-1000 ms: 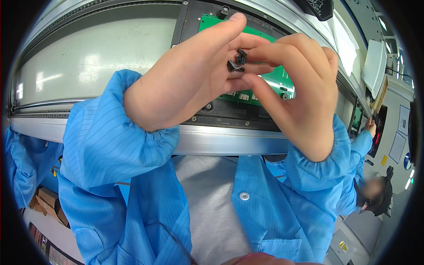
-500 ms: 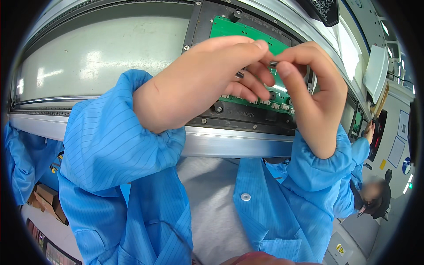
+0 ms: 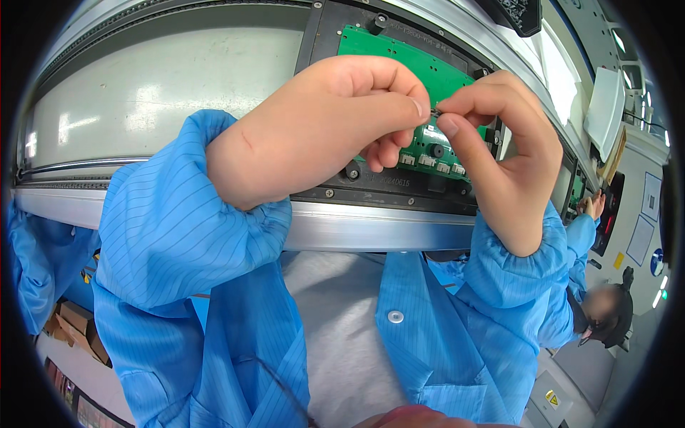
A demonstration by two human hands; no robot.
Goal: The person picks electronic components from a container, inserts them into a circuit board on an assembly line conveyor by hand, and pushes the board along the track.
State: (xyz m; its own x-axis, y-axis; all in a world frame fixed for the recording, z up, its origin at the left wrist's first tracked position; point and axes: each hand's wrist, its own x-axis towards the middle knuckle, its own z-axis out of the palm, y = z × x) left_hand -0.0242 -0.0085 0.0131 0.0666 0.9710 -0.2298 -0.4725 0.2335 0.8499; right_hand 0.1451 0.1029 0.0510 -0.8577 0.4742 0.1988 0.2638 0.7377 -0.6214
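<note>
My left hand (image 3: 321, 125) and my right hand (image 3: 515, 160) meet fingertip to fingertip over a green circuit board (image 3: 421, 63). Between the tips sits a small dark cylindrical component (image 3: 435, 112), mostly covered by the fingers. The right thumb and forefinger pinch it from one side. On the other, my left thumb and forefinger are pressed together at its end, the remaining fingers curled; whether the left palm holds more is hidden. The board lies in a black fixture (image 3: 382, 192), with white connectors (image 3: 442, 167) along its near edge.
A metal rail (image 3: 371, 225) runs along the near side. Left of the fixture stretches a pale flat surface (image 3: 178, 78). A black bin of small parts (image 3: 521, 14) stands at the upper right. Farther right, another person (image 3: 571, 314) in blue reaches toward another board.
My left fingers have curled in, and thumb and forefinger have closed toward the component in my right fingertips. The dark cylinder seen between my left fingers is now out of sight.
</note>
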